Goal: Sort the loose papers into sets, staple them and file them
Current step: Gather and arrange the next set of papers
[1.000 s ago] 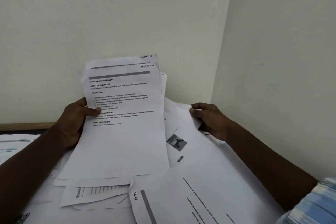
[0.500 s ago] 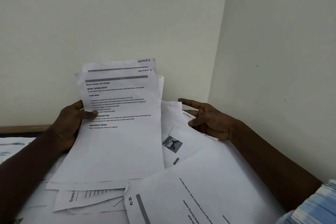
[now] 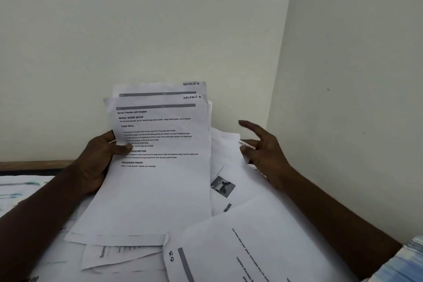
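My left hand (image 3: 100, 155) grips a small stack of printed sheets (image 3: 158, 171) by its left edge, thumb on the front page. The front sheet is headed "Serum Transfer with Dropper" and marked "Section-3"; a sheet marked "Section-5" peeks out behind it. My right hand (image 3: 263, 151) hovers with fingers spread and straight above the far right of a heap of loose papers (image 3: 231, 167), holding nothing. A sheet with a small dark photo (image 3: 223, 186) lies between my hands. A sheet numbered "63" (image 3: 247, 247) lies nearest me.
Loose sheets cover the whole tabletop, overlapping at different angles. The table sits in a corner, with a cream wall (image 3: 146, 30) behind and another (image 3: 357, 75) close on the right. A strip of wooden edging (image 3: 34, 163) shows at the far left.
My right hand has let go of the sheet corner it pinched and lifted with fingers spread. The held stack has shifted slightly left and down.
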A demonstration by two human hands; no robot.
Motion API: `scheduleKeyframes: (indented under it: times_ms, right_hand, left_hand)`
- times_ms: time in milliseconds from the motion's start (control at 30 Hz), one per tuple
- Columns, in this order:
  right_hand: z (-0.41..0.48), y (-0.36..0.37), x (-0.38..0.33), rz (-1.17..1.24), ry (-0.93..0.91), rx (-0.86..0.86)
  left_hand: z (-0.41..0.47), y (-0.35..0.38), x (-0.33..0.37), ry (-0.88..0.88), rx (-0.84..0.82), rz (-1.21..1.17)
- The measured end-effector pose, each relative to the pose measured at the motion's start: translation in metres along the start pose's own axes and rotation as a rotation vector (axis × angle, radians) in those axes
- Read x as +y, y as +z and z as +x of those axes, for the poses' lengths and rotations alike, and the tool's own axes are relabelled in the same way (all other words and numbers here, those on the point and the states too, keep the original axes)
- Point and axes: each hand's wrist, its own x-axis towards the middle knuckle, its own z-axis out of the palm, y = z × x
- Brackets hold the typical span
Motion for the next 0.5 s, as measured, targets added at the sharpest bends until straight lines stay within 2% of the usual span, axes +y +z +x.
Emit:
scheduleKeyframes:
  times_ms: [67, 167, 333, 500]
  right_hand:
    - [0.001, 0.005, 0.002, -0.133, -0.128, 0.125]
    - [0.0, 0.015, 0.002, -0.257, -0.206, 0.151]
    - [-0.004, 0.022, 0.0, -0.34, -0.196, 0.099]
    - [-0.005, 0.017, -0.002, -0.271, -0.141, 0.103]
  left_hand:
    - [-0.002, 0.003, 0.0, -0.004, -0.02, 0.003]
    - [-0.004, 0.007, -0.002, -0.025, -0.048, 0.036]
    - [-0.006, 0.01, -0.005, -0.046, -0.092, 0.067]
    - [-0.009, 0.01, -0.004, -0.06, -0.108, 0.054]
